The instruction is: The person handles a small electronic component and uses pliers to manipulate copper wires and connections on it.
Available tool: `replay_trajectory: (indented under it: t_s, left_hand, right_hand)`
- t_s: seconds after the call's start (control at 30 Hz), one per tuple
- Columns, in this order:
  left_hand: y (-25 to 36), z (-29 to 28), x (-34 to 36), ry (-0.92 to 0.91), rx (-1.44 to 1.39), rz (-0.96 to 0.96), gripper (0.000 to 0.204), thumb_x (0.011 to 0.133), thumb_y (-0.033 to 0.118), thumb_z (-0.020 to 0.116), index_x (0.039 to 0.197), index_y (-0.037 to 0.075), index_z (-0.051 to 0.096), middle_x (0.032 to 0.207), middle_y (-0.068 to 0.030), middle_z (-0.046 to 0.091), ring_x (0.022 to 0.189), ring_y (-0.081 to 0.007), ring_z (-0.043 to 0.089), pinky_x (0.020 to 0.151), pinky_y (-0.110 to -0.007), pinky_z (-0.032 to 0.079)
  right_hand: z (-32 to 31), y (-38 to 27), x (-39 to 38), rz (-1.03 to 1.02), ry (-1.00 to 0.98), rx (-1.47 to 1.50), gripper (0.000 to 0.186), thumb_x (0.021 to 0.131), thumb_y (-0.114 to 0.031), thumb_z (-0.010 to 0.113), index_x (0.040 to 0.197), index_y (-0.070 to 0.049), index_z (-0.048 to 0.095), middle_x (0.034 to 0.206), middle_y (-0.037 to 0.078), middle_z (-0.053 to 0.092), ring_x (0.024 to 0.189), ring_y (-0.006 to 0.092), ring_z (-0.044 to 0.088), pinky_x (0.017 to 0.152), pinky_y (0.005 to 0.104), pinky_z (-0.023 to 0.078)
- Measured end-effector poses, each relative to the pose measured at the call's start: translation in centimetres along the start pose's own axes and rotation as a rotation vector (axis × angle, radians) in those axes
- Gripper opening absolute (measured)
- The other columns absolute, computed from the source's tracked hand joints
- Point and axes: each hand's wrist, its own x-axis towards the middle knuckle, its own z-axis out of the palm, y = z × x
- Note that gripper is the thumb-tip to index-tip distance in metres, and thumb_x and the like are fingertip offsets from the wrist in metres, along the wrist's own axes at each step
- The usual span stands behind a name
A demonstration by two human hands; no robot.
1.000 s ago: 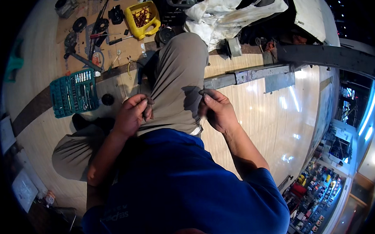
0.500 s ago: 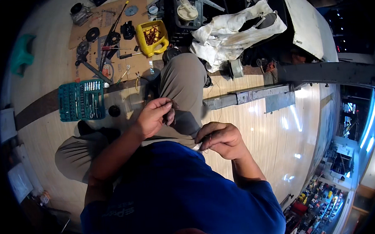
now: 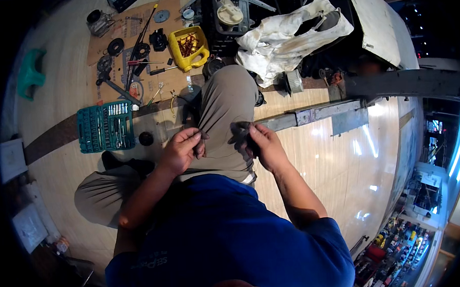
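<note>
I sit on a light wooden floor with one leg in khaki trousers [image 3: 228, 107] stretched ahead. My left hand [image 3: 181, 149] rests on the thigh, its fingers curled and pinched together at the tips; I cannot make out anything between them. My right hand [image 3: 263, 144] is just to the right of the same thigh and grips a dark grey crumpled piece [image 3: 239, 133], like a rag or glove. The two hands are about a hand's width apart. My blue shirt [image 3: 218, 236] fills the lower middle.
An open green socket set case [image 3: 105, 127] lies at my left, with a small black round part [image 3: 145, 138] beside it. Ahead, cardboard [image 3: 132, 24] carries hand tools and a yellow tub [image 3: 187, 47] of reddish parts. A white cloth [image 3: 287, 36] and a grey metal beam [image 3: 311, 114] lie at right.
My right hand dropped toward my waist, then came back up beside the thigh, now with the dark piece in it. My left hand shifted slightly right along the thigh.
</note>
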Motion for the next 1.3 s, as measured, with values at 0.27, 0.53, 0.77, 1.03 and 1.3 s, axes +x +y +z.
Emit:
replay_trajectory:
  t_s: [0.27,0.53,0.77,1.03,1.3]
  left_hand:
    - [0.3,-0.6,-0.5,0.056,0.049,-0.052,0.021,0.097,0.017,0.046,0.100,0.000,0.057,0.067,-0.0025,0.050,0.060,-0.0125,0.047,0.066,-0.029,0.044]
    - [0.0,-0.3,-0.6,0.003,0.068,-0.051,0.021,0.097,0.017,0.045,0.100,0.000,0.058,0.068,-0.0024,0.050,0.060,-0.0117,0.047,0.067,-0.029,0.045]
    - [0.2,-0.3,-0.6,-0.009,0.072,-0.032,0.023,0.097,0.017,0.045,0.100,-0.001,0.058,0.067,-0.0027,0.050,0.059,-0.0116,0.046,0.066,-0.029,0.045]
    - [0.7,0.6,-1.8,-0.183,-0.081,0.141,0.020,0.096,0.014,0.046,0.100,-0.001,0.058,0.063,-0.0041,0.048,0.054,-0.0124,0.044,0.064,-0.033,0.044]
    - [2.9,3.9,-2.3,-0.253,0.591,-0.235,0.019,0.095,0.012,0.048,0.097,-0.003,0.059,0.069,-0.0056,0.059,0.056,-0.0090,0.051,0.053,-0.022,0.041]
  right_hand:
    - [-0.6,-1.3,1.4,0.085,-0.026,0.350,0.030,0.094,-0.029,0.054,0.108,-0.003,0.056,0.081,0.011,0.065,0.057,0.0159,0.056,0.046,0.0259,0.041]
    - [-1.2,-1.1,2.1,0.115,0.069,0.202,0.028,0.092,-0.032,0.059,0.092,-0.004,0.061,0.061,0.005,0.056,0.040,0.0103,0.042,0.036,0.0222,0.028]
    - [-1.6,-0.4,2.7,0.217,0.080,0.159,0.030,0.091,-0.033,0.062,0.085,-0.004,0.063,0.050,0.001,0.047,0.038,0.0100,0.040,0.036,0.0229,0.027]
    - [-1.8,-1.1,2.7,0.241,-0.029,0.357,0.022,0.089,-0.023,0.063,0.078,-0.005,0.059,0.049,-0.001,0.045,0.036,0.0092,0.034,0.037,0.0231,0.026]
    - [0.0,-4.2,2.6,-0.082,-0.063,0.196,0.012,0.087,-0.012,0.064,0.091,-0.001,0.062,0.064,0.003,0.056,0.051,0.0074,0.045,0.045,0.0207,0.033]
